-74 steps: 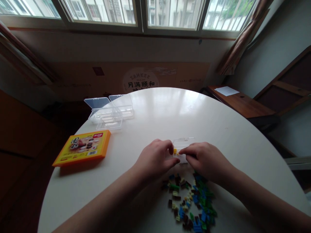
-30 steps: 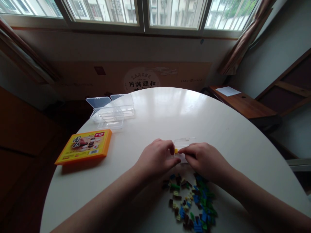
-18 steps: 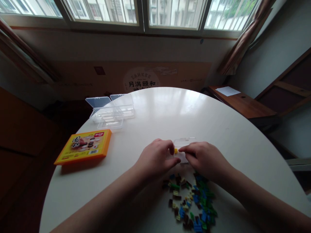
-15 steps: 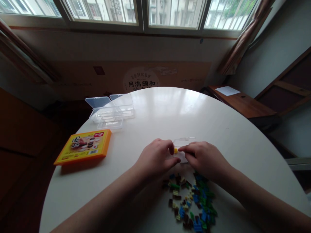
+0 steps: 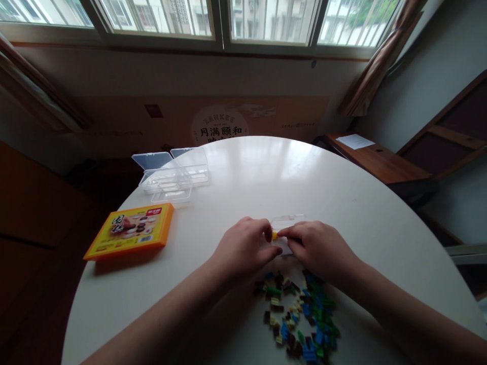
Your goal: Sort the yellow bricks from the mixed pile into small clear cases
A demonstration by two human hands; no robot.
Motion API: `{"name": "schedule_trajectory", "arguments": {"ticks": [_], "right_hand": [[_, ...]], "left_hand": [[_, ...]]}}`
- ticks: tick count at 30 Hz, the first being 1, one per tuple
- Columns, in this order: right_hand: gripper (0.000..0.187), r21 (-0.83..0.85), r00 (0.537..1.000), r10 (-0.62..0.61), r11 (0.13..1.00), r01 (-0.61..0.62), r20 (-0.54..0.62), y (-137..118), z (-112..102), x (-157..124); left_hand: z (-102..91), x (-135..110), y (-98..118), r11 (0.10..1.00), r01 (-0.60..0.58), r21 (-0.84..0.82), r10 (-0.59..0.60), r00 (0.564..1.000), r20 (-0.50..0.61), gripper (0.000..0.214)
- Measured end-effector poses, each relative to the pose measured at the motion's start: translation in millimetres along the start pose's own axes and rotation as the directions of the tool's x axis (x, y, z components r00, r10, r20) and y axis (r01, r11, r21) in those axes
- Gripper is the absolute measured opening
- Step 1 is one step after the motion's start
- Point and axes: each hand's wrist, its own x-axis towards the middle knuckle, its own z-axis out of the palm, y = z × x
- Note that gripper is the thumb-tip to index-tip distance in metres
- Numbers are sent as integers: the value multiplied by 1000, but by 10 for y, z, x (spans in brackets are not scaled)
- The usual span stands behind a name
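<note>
A small clear plastic box [image 5: 283, 247] lies on the table in front of me, with its clear lid [image 5: 289, 218] tipped back on the far side. My left hand [image 5: 247, 247] curls round the box's left side, index finger bent and thumb along the near edge. Between the fingertips of both hands sits a small yellow building brick [image 5: 274, 235]. My right hand [image 5: 323, 248] reaches in from the right, its index fingertip against the brick and its thumb tucked below. Closer to me is a loose pile of small building bricks [image 5: 308, 309] in green, blue, brown and pale yellow.
The round white table [image 5: 251, 182] fills the middle. At its left edge lies an orange-yellow game box [image 5: 131, 228]. Behind it stand clear plastic cases [image 5: 173, 175] with raised lids. A wooden desk [image 5: 384, 159] with a paper [image 5: 356, 141] stands beyond the right edge.
My right index finger has shifted very slightly left, against the yellow brick. The whole view has moved a little; the pile and boxes stay put.
</note>
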Motion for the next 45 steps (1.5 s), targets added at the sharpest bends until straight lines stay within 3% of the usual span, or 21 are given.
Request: {"name": "schedule_trajectory", "arguments": {"ticks": [30,34,38,42,45], "right_hand": [[30,58,999,-9,998,11,-42,17,-31,-49],[36,152,990,-138,978,141,-27,51,-121,-118],[36,217,931,-359,915,339,60,113,-297,-209],[22,218,912,-403,899,379,79,118,-478,-294],[17,218,857,-472,876,430,208,55,-546,-345]], "left_hand": [[11,1,-12,1000,10,-13,-10,1000,9,18],[-10,3,-22,1000,-9,-14,9,1000,20,21],[-70,-7,-24,1000,-18,11,17,998,59,24],[-148,-33,-11,994,-43,105,35,996,78,24],[-212,-50,8,986,-37,163,28,998,59,24]]}}
